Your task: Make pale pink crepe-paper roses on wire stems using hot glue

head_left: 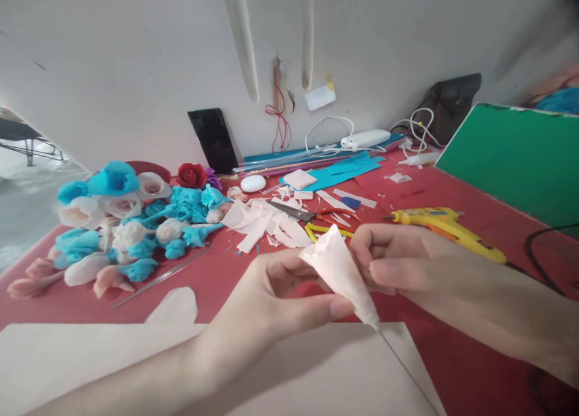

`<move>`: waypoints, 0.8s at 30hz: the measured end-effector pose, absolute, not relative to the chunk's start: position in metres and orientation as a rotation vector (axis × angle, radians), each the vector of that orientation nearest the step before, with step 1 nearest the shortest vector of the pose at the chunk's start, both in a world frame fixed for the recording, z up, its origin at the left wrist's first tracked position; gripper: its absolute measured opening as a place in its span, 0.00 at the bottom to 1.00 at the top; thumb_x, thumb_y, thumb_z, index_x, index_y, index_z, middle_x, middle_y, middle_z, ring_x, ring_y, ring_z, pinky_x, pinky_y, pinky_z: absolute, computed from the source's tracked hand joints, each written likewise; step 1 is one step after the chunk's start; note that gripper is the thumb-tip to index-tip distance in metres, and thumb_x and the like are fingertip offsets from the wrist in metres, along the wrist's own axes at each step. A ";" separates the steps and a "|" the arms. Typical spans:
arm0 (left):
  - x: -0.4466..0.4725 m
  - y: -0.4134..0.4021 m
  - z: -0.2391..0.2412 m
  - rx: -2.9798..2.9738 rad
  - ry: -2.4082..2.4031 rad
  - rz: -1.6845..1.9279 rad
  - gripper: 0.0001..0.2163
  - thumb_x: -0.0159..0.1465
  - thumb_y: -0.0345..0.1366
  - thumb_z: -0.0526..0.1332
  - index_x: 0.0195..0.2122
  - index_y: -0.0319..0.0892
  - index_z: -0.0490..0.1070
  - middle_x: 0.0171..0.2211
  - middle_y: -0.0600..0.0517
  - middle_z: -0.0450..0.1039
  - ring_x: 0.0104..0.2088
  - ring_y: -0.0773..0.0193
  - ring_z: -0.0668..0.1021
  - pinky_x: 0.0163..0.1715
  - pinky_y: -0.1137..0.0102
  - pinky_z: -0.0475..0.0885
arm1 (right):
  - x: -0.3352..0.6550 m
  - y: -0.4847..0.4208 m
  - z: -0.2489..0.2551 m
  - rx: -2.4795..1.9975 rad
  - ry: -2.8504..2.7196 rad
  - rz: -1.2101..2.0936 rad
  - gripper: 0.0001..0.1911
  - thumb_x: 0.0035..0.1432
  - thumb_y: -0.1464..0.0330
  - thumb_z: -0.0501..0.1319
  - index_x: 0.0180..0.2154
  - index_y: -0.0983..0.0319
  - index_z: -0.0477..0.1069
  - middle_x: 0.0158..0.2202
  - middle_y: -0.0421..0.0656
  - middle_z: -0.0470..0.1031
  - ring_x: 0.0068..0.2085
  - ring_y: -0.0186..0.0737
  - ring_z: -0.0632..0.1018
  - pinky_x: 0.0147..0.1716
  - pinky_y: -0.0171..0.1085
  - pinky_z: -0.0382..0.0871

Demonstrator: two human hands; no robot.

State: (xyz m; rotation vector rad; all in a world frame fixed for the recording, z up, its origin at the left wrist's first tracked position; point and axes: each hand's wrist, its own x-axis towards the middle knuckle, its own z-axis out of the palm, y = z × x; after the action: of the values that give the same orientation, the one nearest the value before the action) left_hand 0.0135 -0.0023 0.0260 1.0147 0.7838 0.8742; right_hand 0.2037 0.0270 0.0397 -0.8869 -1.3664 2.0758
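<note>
Between my two hands a pale pink paper flower [340, 272] is held tilted, its rolled petals tapering to a thin wire stem [409, 371] that runs down to the right. My left hand [289, 301] is closed on the flower, thumb across its lower front and fingers behind. At the flower's right side is my right hand [398, 259], fingers curled with the thumb near them; whether they touch the paper is hard to see. A large pale paper sheet [136, 368] lies below, with a rounded petal piece [175, 305] behind it.
Blue, white and pink paper flowers [131, 223] crowd the red table's left. Scissors [294, 211] and yellow-handled pliers [332, 228] lie among paper scraps [266, 220]. A yellow glue gun [447, 226] is at right, before a green board [515, 163]. A phone [212, 140] leans on the wall.
</note>
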 end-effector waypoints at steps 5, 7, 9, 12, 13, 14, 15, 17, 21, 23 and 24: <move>0.013 0.000 0.027 1.060 0.799 0.875 0.04 0.56 0.27 0.66 0.29 0.42 0.79 0.27 0.57 0.78 0.30 0.72 0.76 0.34 0.80 0.70 | 0.208 0.032 0.043 -0.807 -1.409 1.881 0.12 0.57 0.60 0.63 0.27 0.60 0.70 0.25 0.36 0.62 0.27 0.27 0.63 0.29 0.22 0.63; 0.012 0.000 0.025 1.047 0.815 0.871 0.03 0.56 0.29 0.67 0.31 0.43 0.79 0.29 0.57 0.79 0.32 0.71 0.77 0.34 0.81 0.70 | 0.209 0.037 0.043 -0.836 -1.454 1.795 0.13 0.60 0.62 0.60 0.25 0.60 0.71 0.25 0.38 0.64 0.29 0.28 0.64 0.30 0.24 0.64; 0.011 0.001 0.023 1.032 0.846 0.859 0.04 0.55 0.32 0.68 0.33 0.44 0.79 0.32 0.56 0.80 0.34 0.69 0.78 0.35 0.79 0.71 | 0.211 0.041 0.042 -0.906 -1.505 1.692 0.13 0.60 0.64 0.60 0.25 0.58 0.74 0.24 0.38 0.65 0.29 0.29 0.66 0.31 0.25 0.64; 0.010 0.002 0.020 1.035 0.906 0.833 0.08 0.54 0.35 0.69 0.35 0.43 0.78 0.36 0.53 0.81 0.39 0.63 0.79 0.39 0.74 0.72 | 0.214 0.045 0.046 -1.085 -1.695 1.435 0.09 0.55 0.62 0.64 0.25 0.55 0.77 0.21 0.36 0.66 0.26 0.27 0.66 0.31 0.25 0.63; 0.009 0.002 0.020 1.046 0.930 0.824 0.08 0.54 0.36 0.69 0.35 0.43 0.78 0.36 0.52 0.81 0.40 0.60 0.79 0.41 0.72 0.72 | 0.215 0.044 0.049 -1.150 -1.760 1.320 0.08 0.53 0.62 0.65 0.24 0.55 0.77 0.20 0.35 0.66 0.25 0.27 0.66 0.30 0.25 0.62; 0.009 0.003 0.020 1.055 0.954 0.816 0.09 0.54 0.37 0.69 0.36 0.43 0.78 0.37 0.51 0.80 0.41 0.58 0.79 0.42 0.70 0.72 | 0.216 0.044 0.052 -1.202 -1.818 1.215 0.06 0.51 0.62 0.67 0.24 0.54 0.78 0.21 0.35 0.67 0.25 0.27 0.66 0.28 0.25 0.61; 0.008 0.003 0.020 1.064 0.972 0.807 0.09 0.54 0.37 0.68 0.36 0.43 0.77 0.37 0.51 0.80 0.42 0.56 0.79 0.43 0.68 0.72 | 0.216 0.043 0.055 -1.241 -1.857 1.126 0.05 0.50 0.64 0.67 0.24 0.53 0.78 0.22 0.34 0.68 0.25 0.26 0.66 0.27 0.25 0.60; 0.009 0.004 0.019 1.084 1.004 0.780 0.09 0.54 0.37 0.68 0.36 0.42 0.76 0.38 0.49 0.80 0.43 0.53 0.79 0.45 0.63 0.71 | 0.218 0.041 0.059 -1.271 -1.896 0.977 0.04 0.47 0.66 0.68 0.23 0.52 0.77 0.23 0.33 0.70 0.26 0.26 0.67 0.26 0.26 0.59; 0.010 0.005 0.019 1.123 1.018 0.754 0.10 0.55 0.38 0.66 0.37 0.40 0.75 0.40 0.47 0.79 0.45 0.50 0.78 0.47 0.60 0.70 | 0.224 0.048 0.056 -1.297 -2.010 0.638 0.09 0.49 0.62 0.67 0.21 0.56 0.73 0.24 0.34 0.73 0.26 0.31 0.69 0.25 0.30 0.60; 0.011 0.004 0.020 1.161 1.031 0.759 0.10 0.56 0.38 0.66 0.37 0.40 0.75 0.40 0.46 0.78 0.45 0.50 0.78 0.48 0.59 0.70 | 0.228 0.054 0.051 -1.251 -2.153 0.434 0.10 0.56 0.62 0.62 0.25 0.58 0.73 0.27 0.37 0.75 0.28 0.34 0.71 0.26 0.32 0.61; 0.011 0.004 0.020 1.189 1.042 0.765 0.10 0.56 0.38 0.66 0.36 0.39 0.75 0.40 0.46 0.78 0.45 0.50 0.78 0.49 0.59 0.70 | 0.230 0.057 0.049 -1.224 -2.229 0.364 0.11 0.59 0.63 0.58 0.27 0.58 0.72 0.29 0.38 0.75 0.29 0.35 0.73 0.28 0.33 0.61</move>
State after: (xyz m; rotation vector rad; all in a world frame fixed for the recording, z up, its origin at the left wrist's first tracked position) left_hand 0.0111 0.0040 0.0203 1.1893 1.0422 0.7649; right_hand 0.2299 0.0574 0.0487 -1.2236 -2.2290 0.3641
